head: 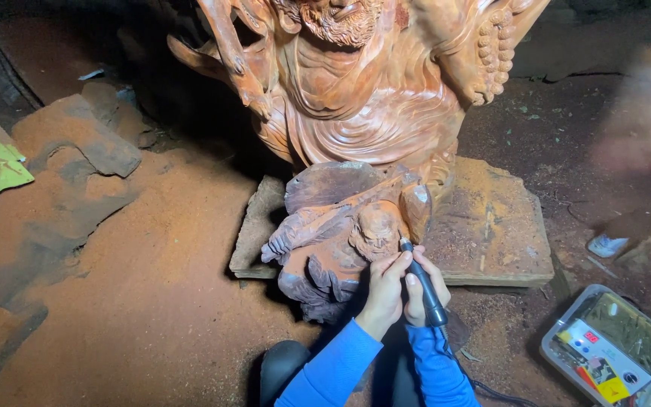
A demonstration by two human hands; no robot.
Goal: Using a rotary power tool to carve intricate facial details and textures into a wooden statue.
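A thin black carving tool [423,283] is held in the right hand [425,290], and its fingers [413,295] are wrapped tight around the dark handle. The left hand [386,290] is pressed against the same tool from the other side, with its fingers curled on the upper part of the handle. The tool is long and slim. Its long line runs from the lower right up to the upper left, and its tip is pointed up at the small wooden carving [344,230]. The tip is set right on the round carved head of that small piece. A black cord [484,388] is seen trailing down from the back end of the tool. The small carving is propped low on the floor, just in front of a flat wooden base [491,226]. A big carved wooden statue [363,83] is stood on that base, behind the small one. Red sawdust [152,286] is spread over the floor. A grey plastic box [612,343] is placed at the lower right, well apart from the hands.
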